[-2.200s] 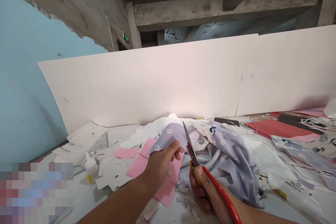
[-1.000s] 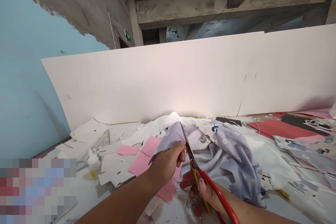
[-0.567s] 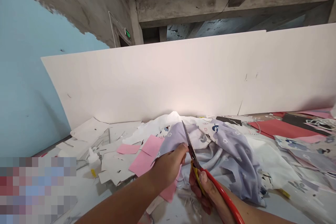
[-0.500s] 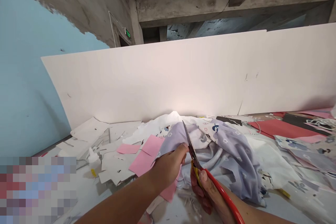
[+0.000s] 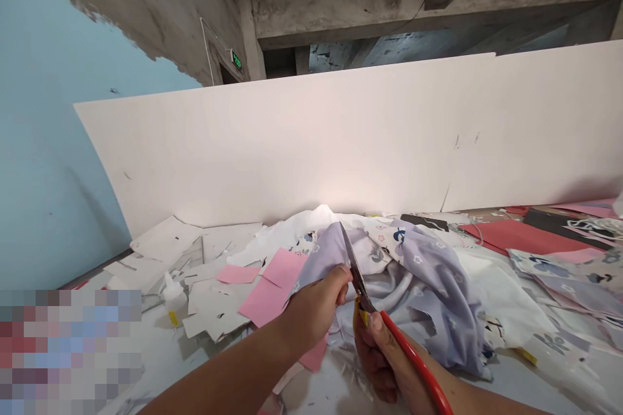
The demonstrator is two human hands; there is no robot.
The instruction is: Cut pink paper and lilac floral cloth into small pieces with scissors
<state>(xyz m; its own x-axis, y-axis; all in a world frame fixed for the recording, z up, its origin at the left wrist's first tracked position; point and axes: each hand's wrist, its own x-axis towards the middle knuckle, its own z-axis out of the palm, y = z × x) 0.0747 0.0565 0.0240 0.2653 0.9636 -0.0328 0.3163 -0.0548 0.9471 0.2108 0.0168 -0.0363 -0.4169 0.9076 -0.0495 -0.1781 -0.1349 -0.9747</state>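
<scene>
Bottle [image 5: 175,298] first, far left: white, pointy nozzle up, sitting next to a mess of cut white sheets [image 5: 217,305]. Moving right, some pink sheets [image 5: 272,288] lie flat, partly under the person's left arm. Then comes the left hand [image 5: 316,305], fingers curled in and thumb pressed down, pinching the near edge of some lavender cloth [image 5: 328,248]. That cloth sits dead centre, rising just left of the scissors [image 5: 361,288]. The right hand [image 5: 387,356] has a firm grip on the red handle, blades aimed up and away, looking nearly together. Right of that there's a crumpled floral heap [image 5: 433,285] (can't tell if it's the same piece), and further over a red sheet [image 5: 525,238].

For a clean snip, imo, the left hand should keep the cloth taut and the thumb well back, because it's right up beside the blade. Long, even strokes would probably beat little nibbles, and soft fabric like that likely folds between blades if it goes slack.

As for writing, not much luck. The bottle shows no readable brand, the green sign [image 5: 236,60] by the doorway is too small to make out, and no maker's mark shows on the scissors.
</scene>
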